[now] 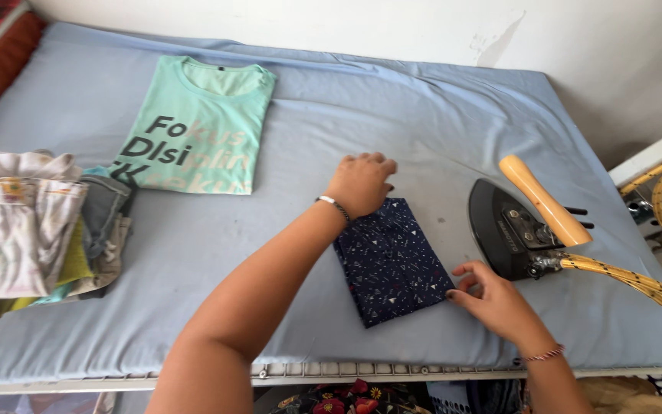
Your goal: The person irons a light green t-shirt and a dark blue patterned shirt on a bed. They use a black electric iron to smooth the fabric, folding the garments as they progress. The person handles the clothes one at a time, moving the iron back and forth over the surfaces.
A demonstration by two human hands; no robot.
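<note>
I see the folded navy-blue patterned cloth lying flat on the pale blue padded ironing table, a little right of centre and close to the near edge. Its long axis runs from far-left to near-right, tilted slightly against the table edge. My left hand rests palm down on its far corner, fingers curled, gripping nothing. My right hand touches the near-right corner with loosely bent fingertips; I cannot tell whether it pinches the fabric. The black iron with a wooden handle sits just beside the cloth, to its right. Bare sheet lies beyond. A folded mint-green shirt and a pile of folded clothes lie well apart on the left.
</note>
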